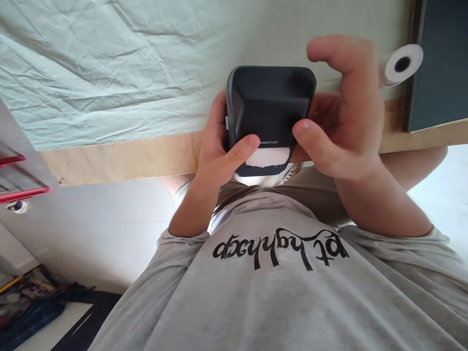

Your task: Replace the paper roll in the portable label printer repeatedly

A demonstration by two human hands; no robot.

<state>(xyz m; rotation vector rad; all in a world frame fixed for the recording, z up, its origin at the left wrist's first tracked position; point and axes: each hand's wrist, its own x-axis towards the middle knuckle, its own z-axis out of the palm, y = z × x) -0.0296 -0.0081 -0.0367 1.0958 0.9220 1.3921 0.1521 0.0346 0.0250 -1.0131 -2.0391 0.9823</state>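
Note:
A dark label printer [274, 112] with rounded corners is held over the table's front edge, its lid facing up. Part of a brand name ending in "IMBOT" shows on it, and a piece of white paper [268, 157] sits at its near end. My left hand [221, 146] grips the left side, thumb over the lid near the paper, fingers hidden beneath. At the right edge, my right hand [351, 112] has its thumb on the lid. Its index finger is raised and bent away, while the other fingers curl by the printer's side, partly hidden.
A white paper roll [412, 54] with a dark core lies on the table at right, beside a dark flat panel [438, 63]. Wrinkled pale green cloth [109, 63] covers the table behind a bare wooden edge [120, 158]. A red-edged rack [25, 192] stands at far left.

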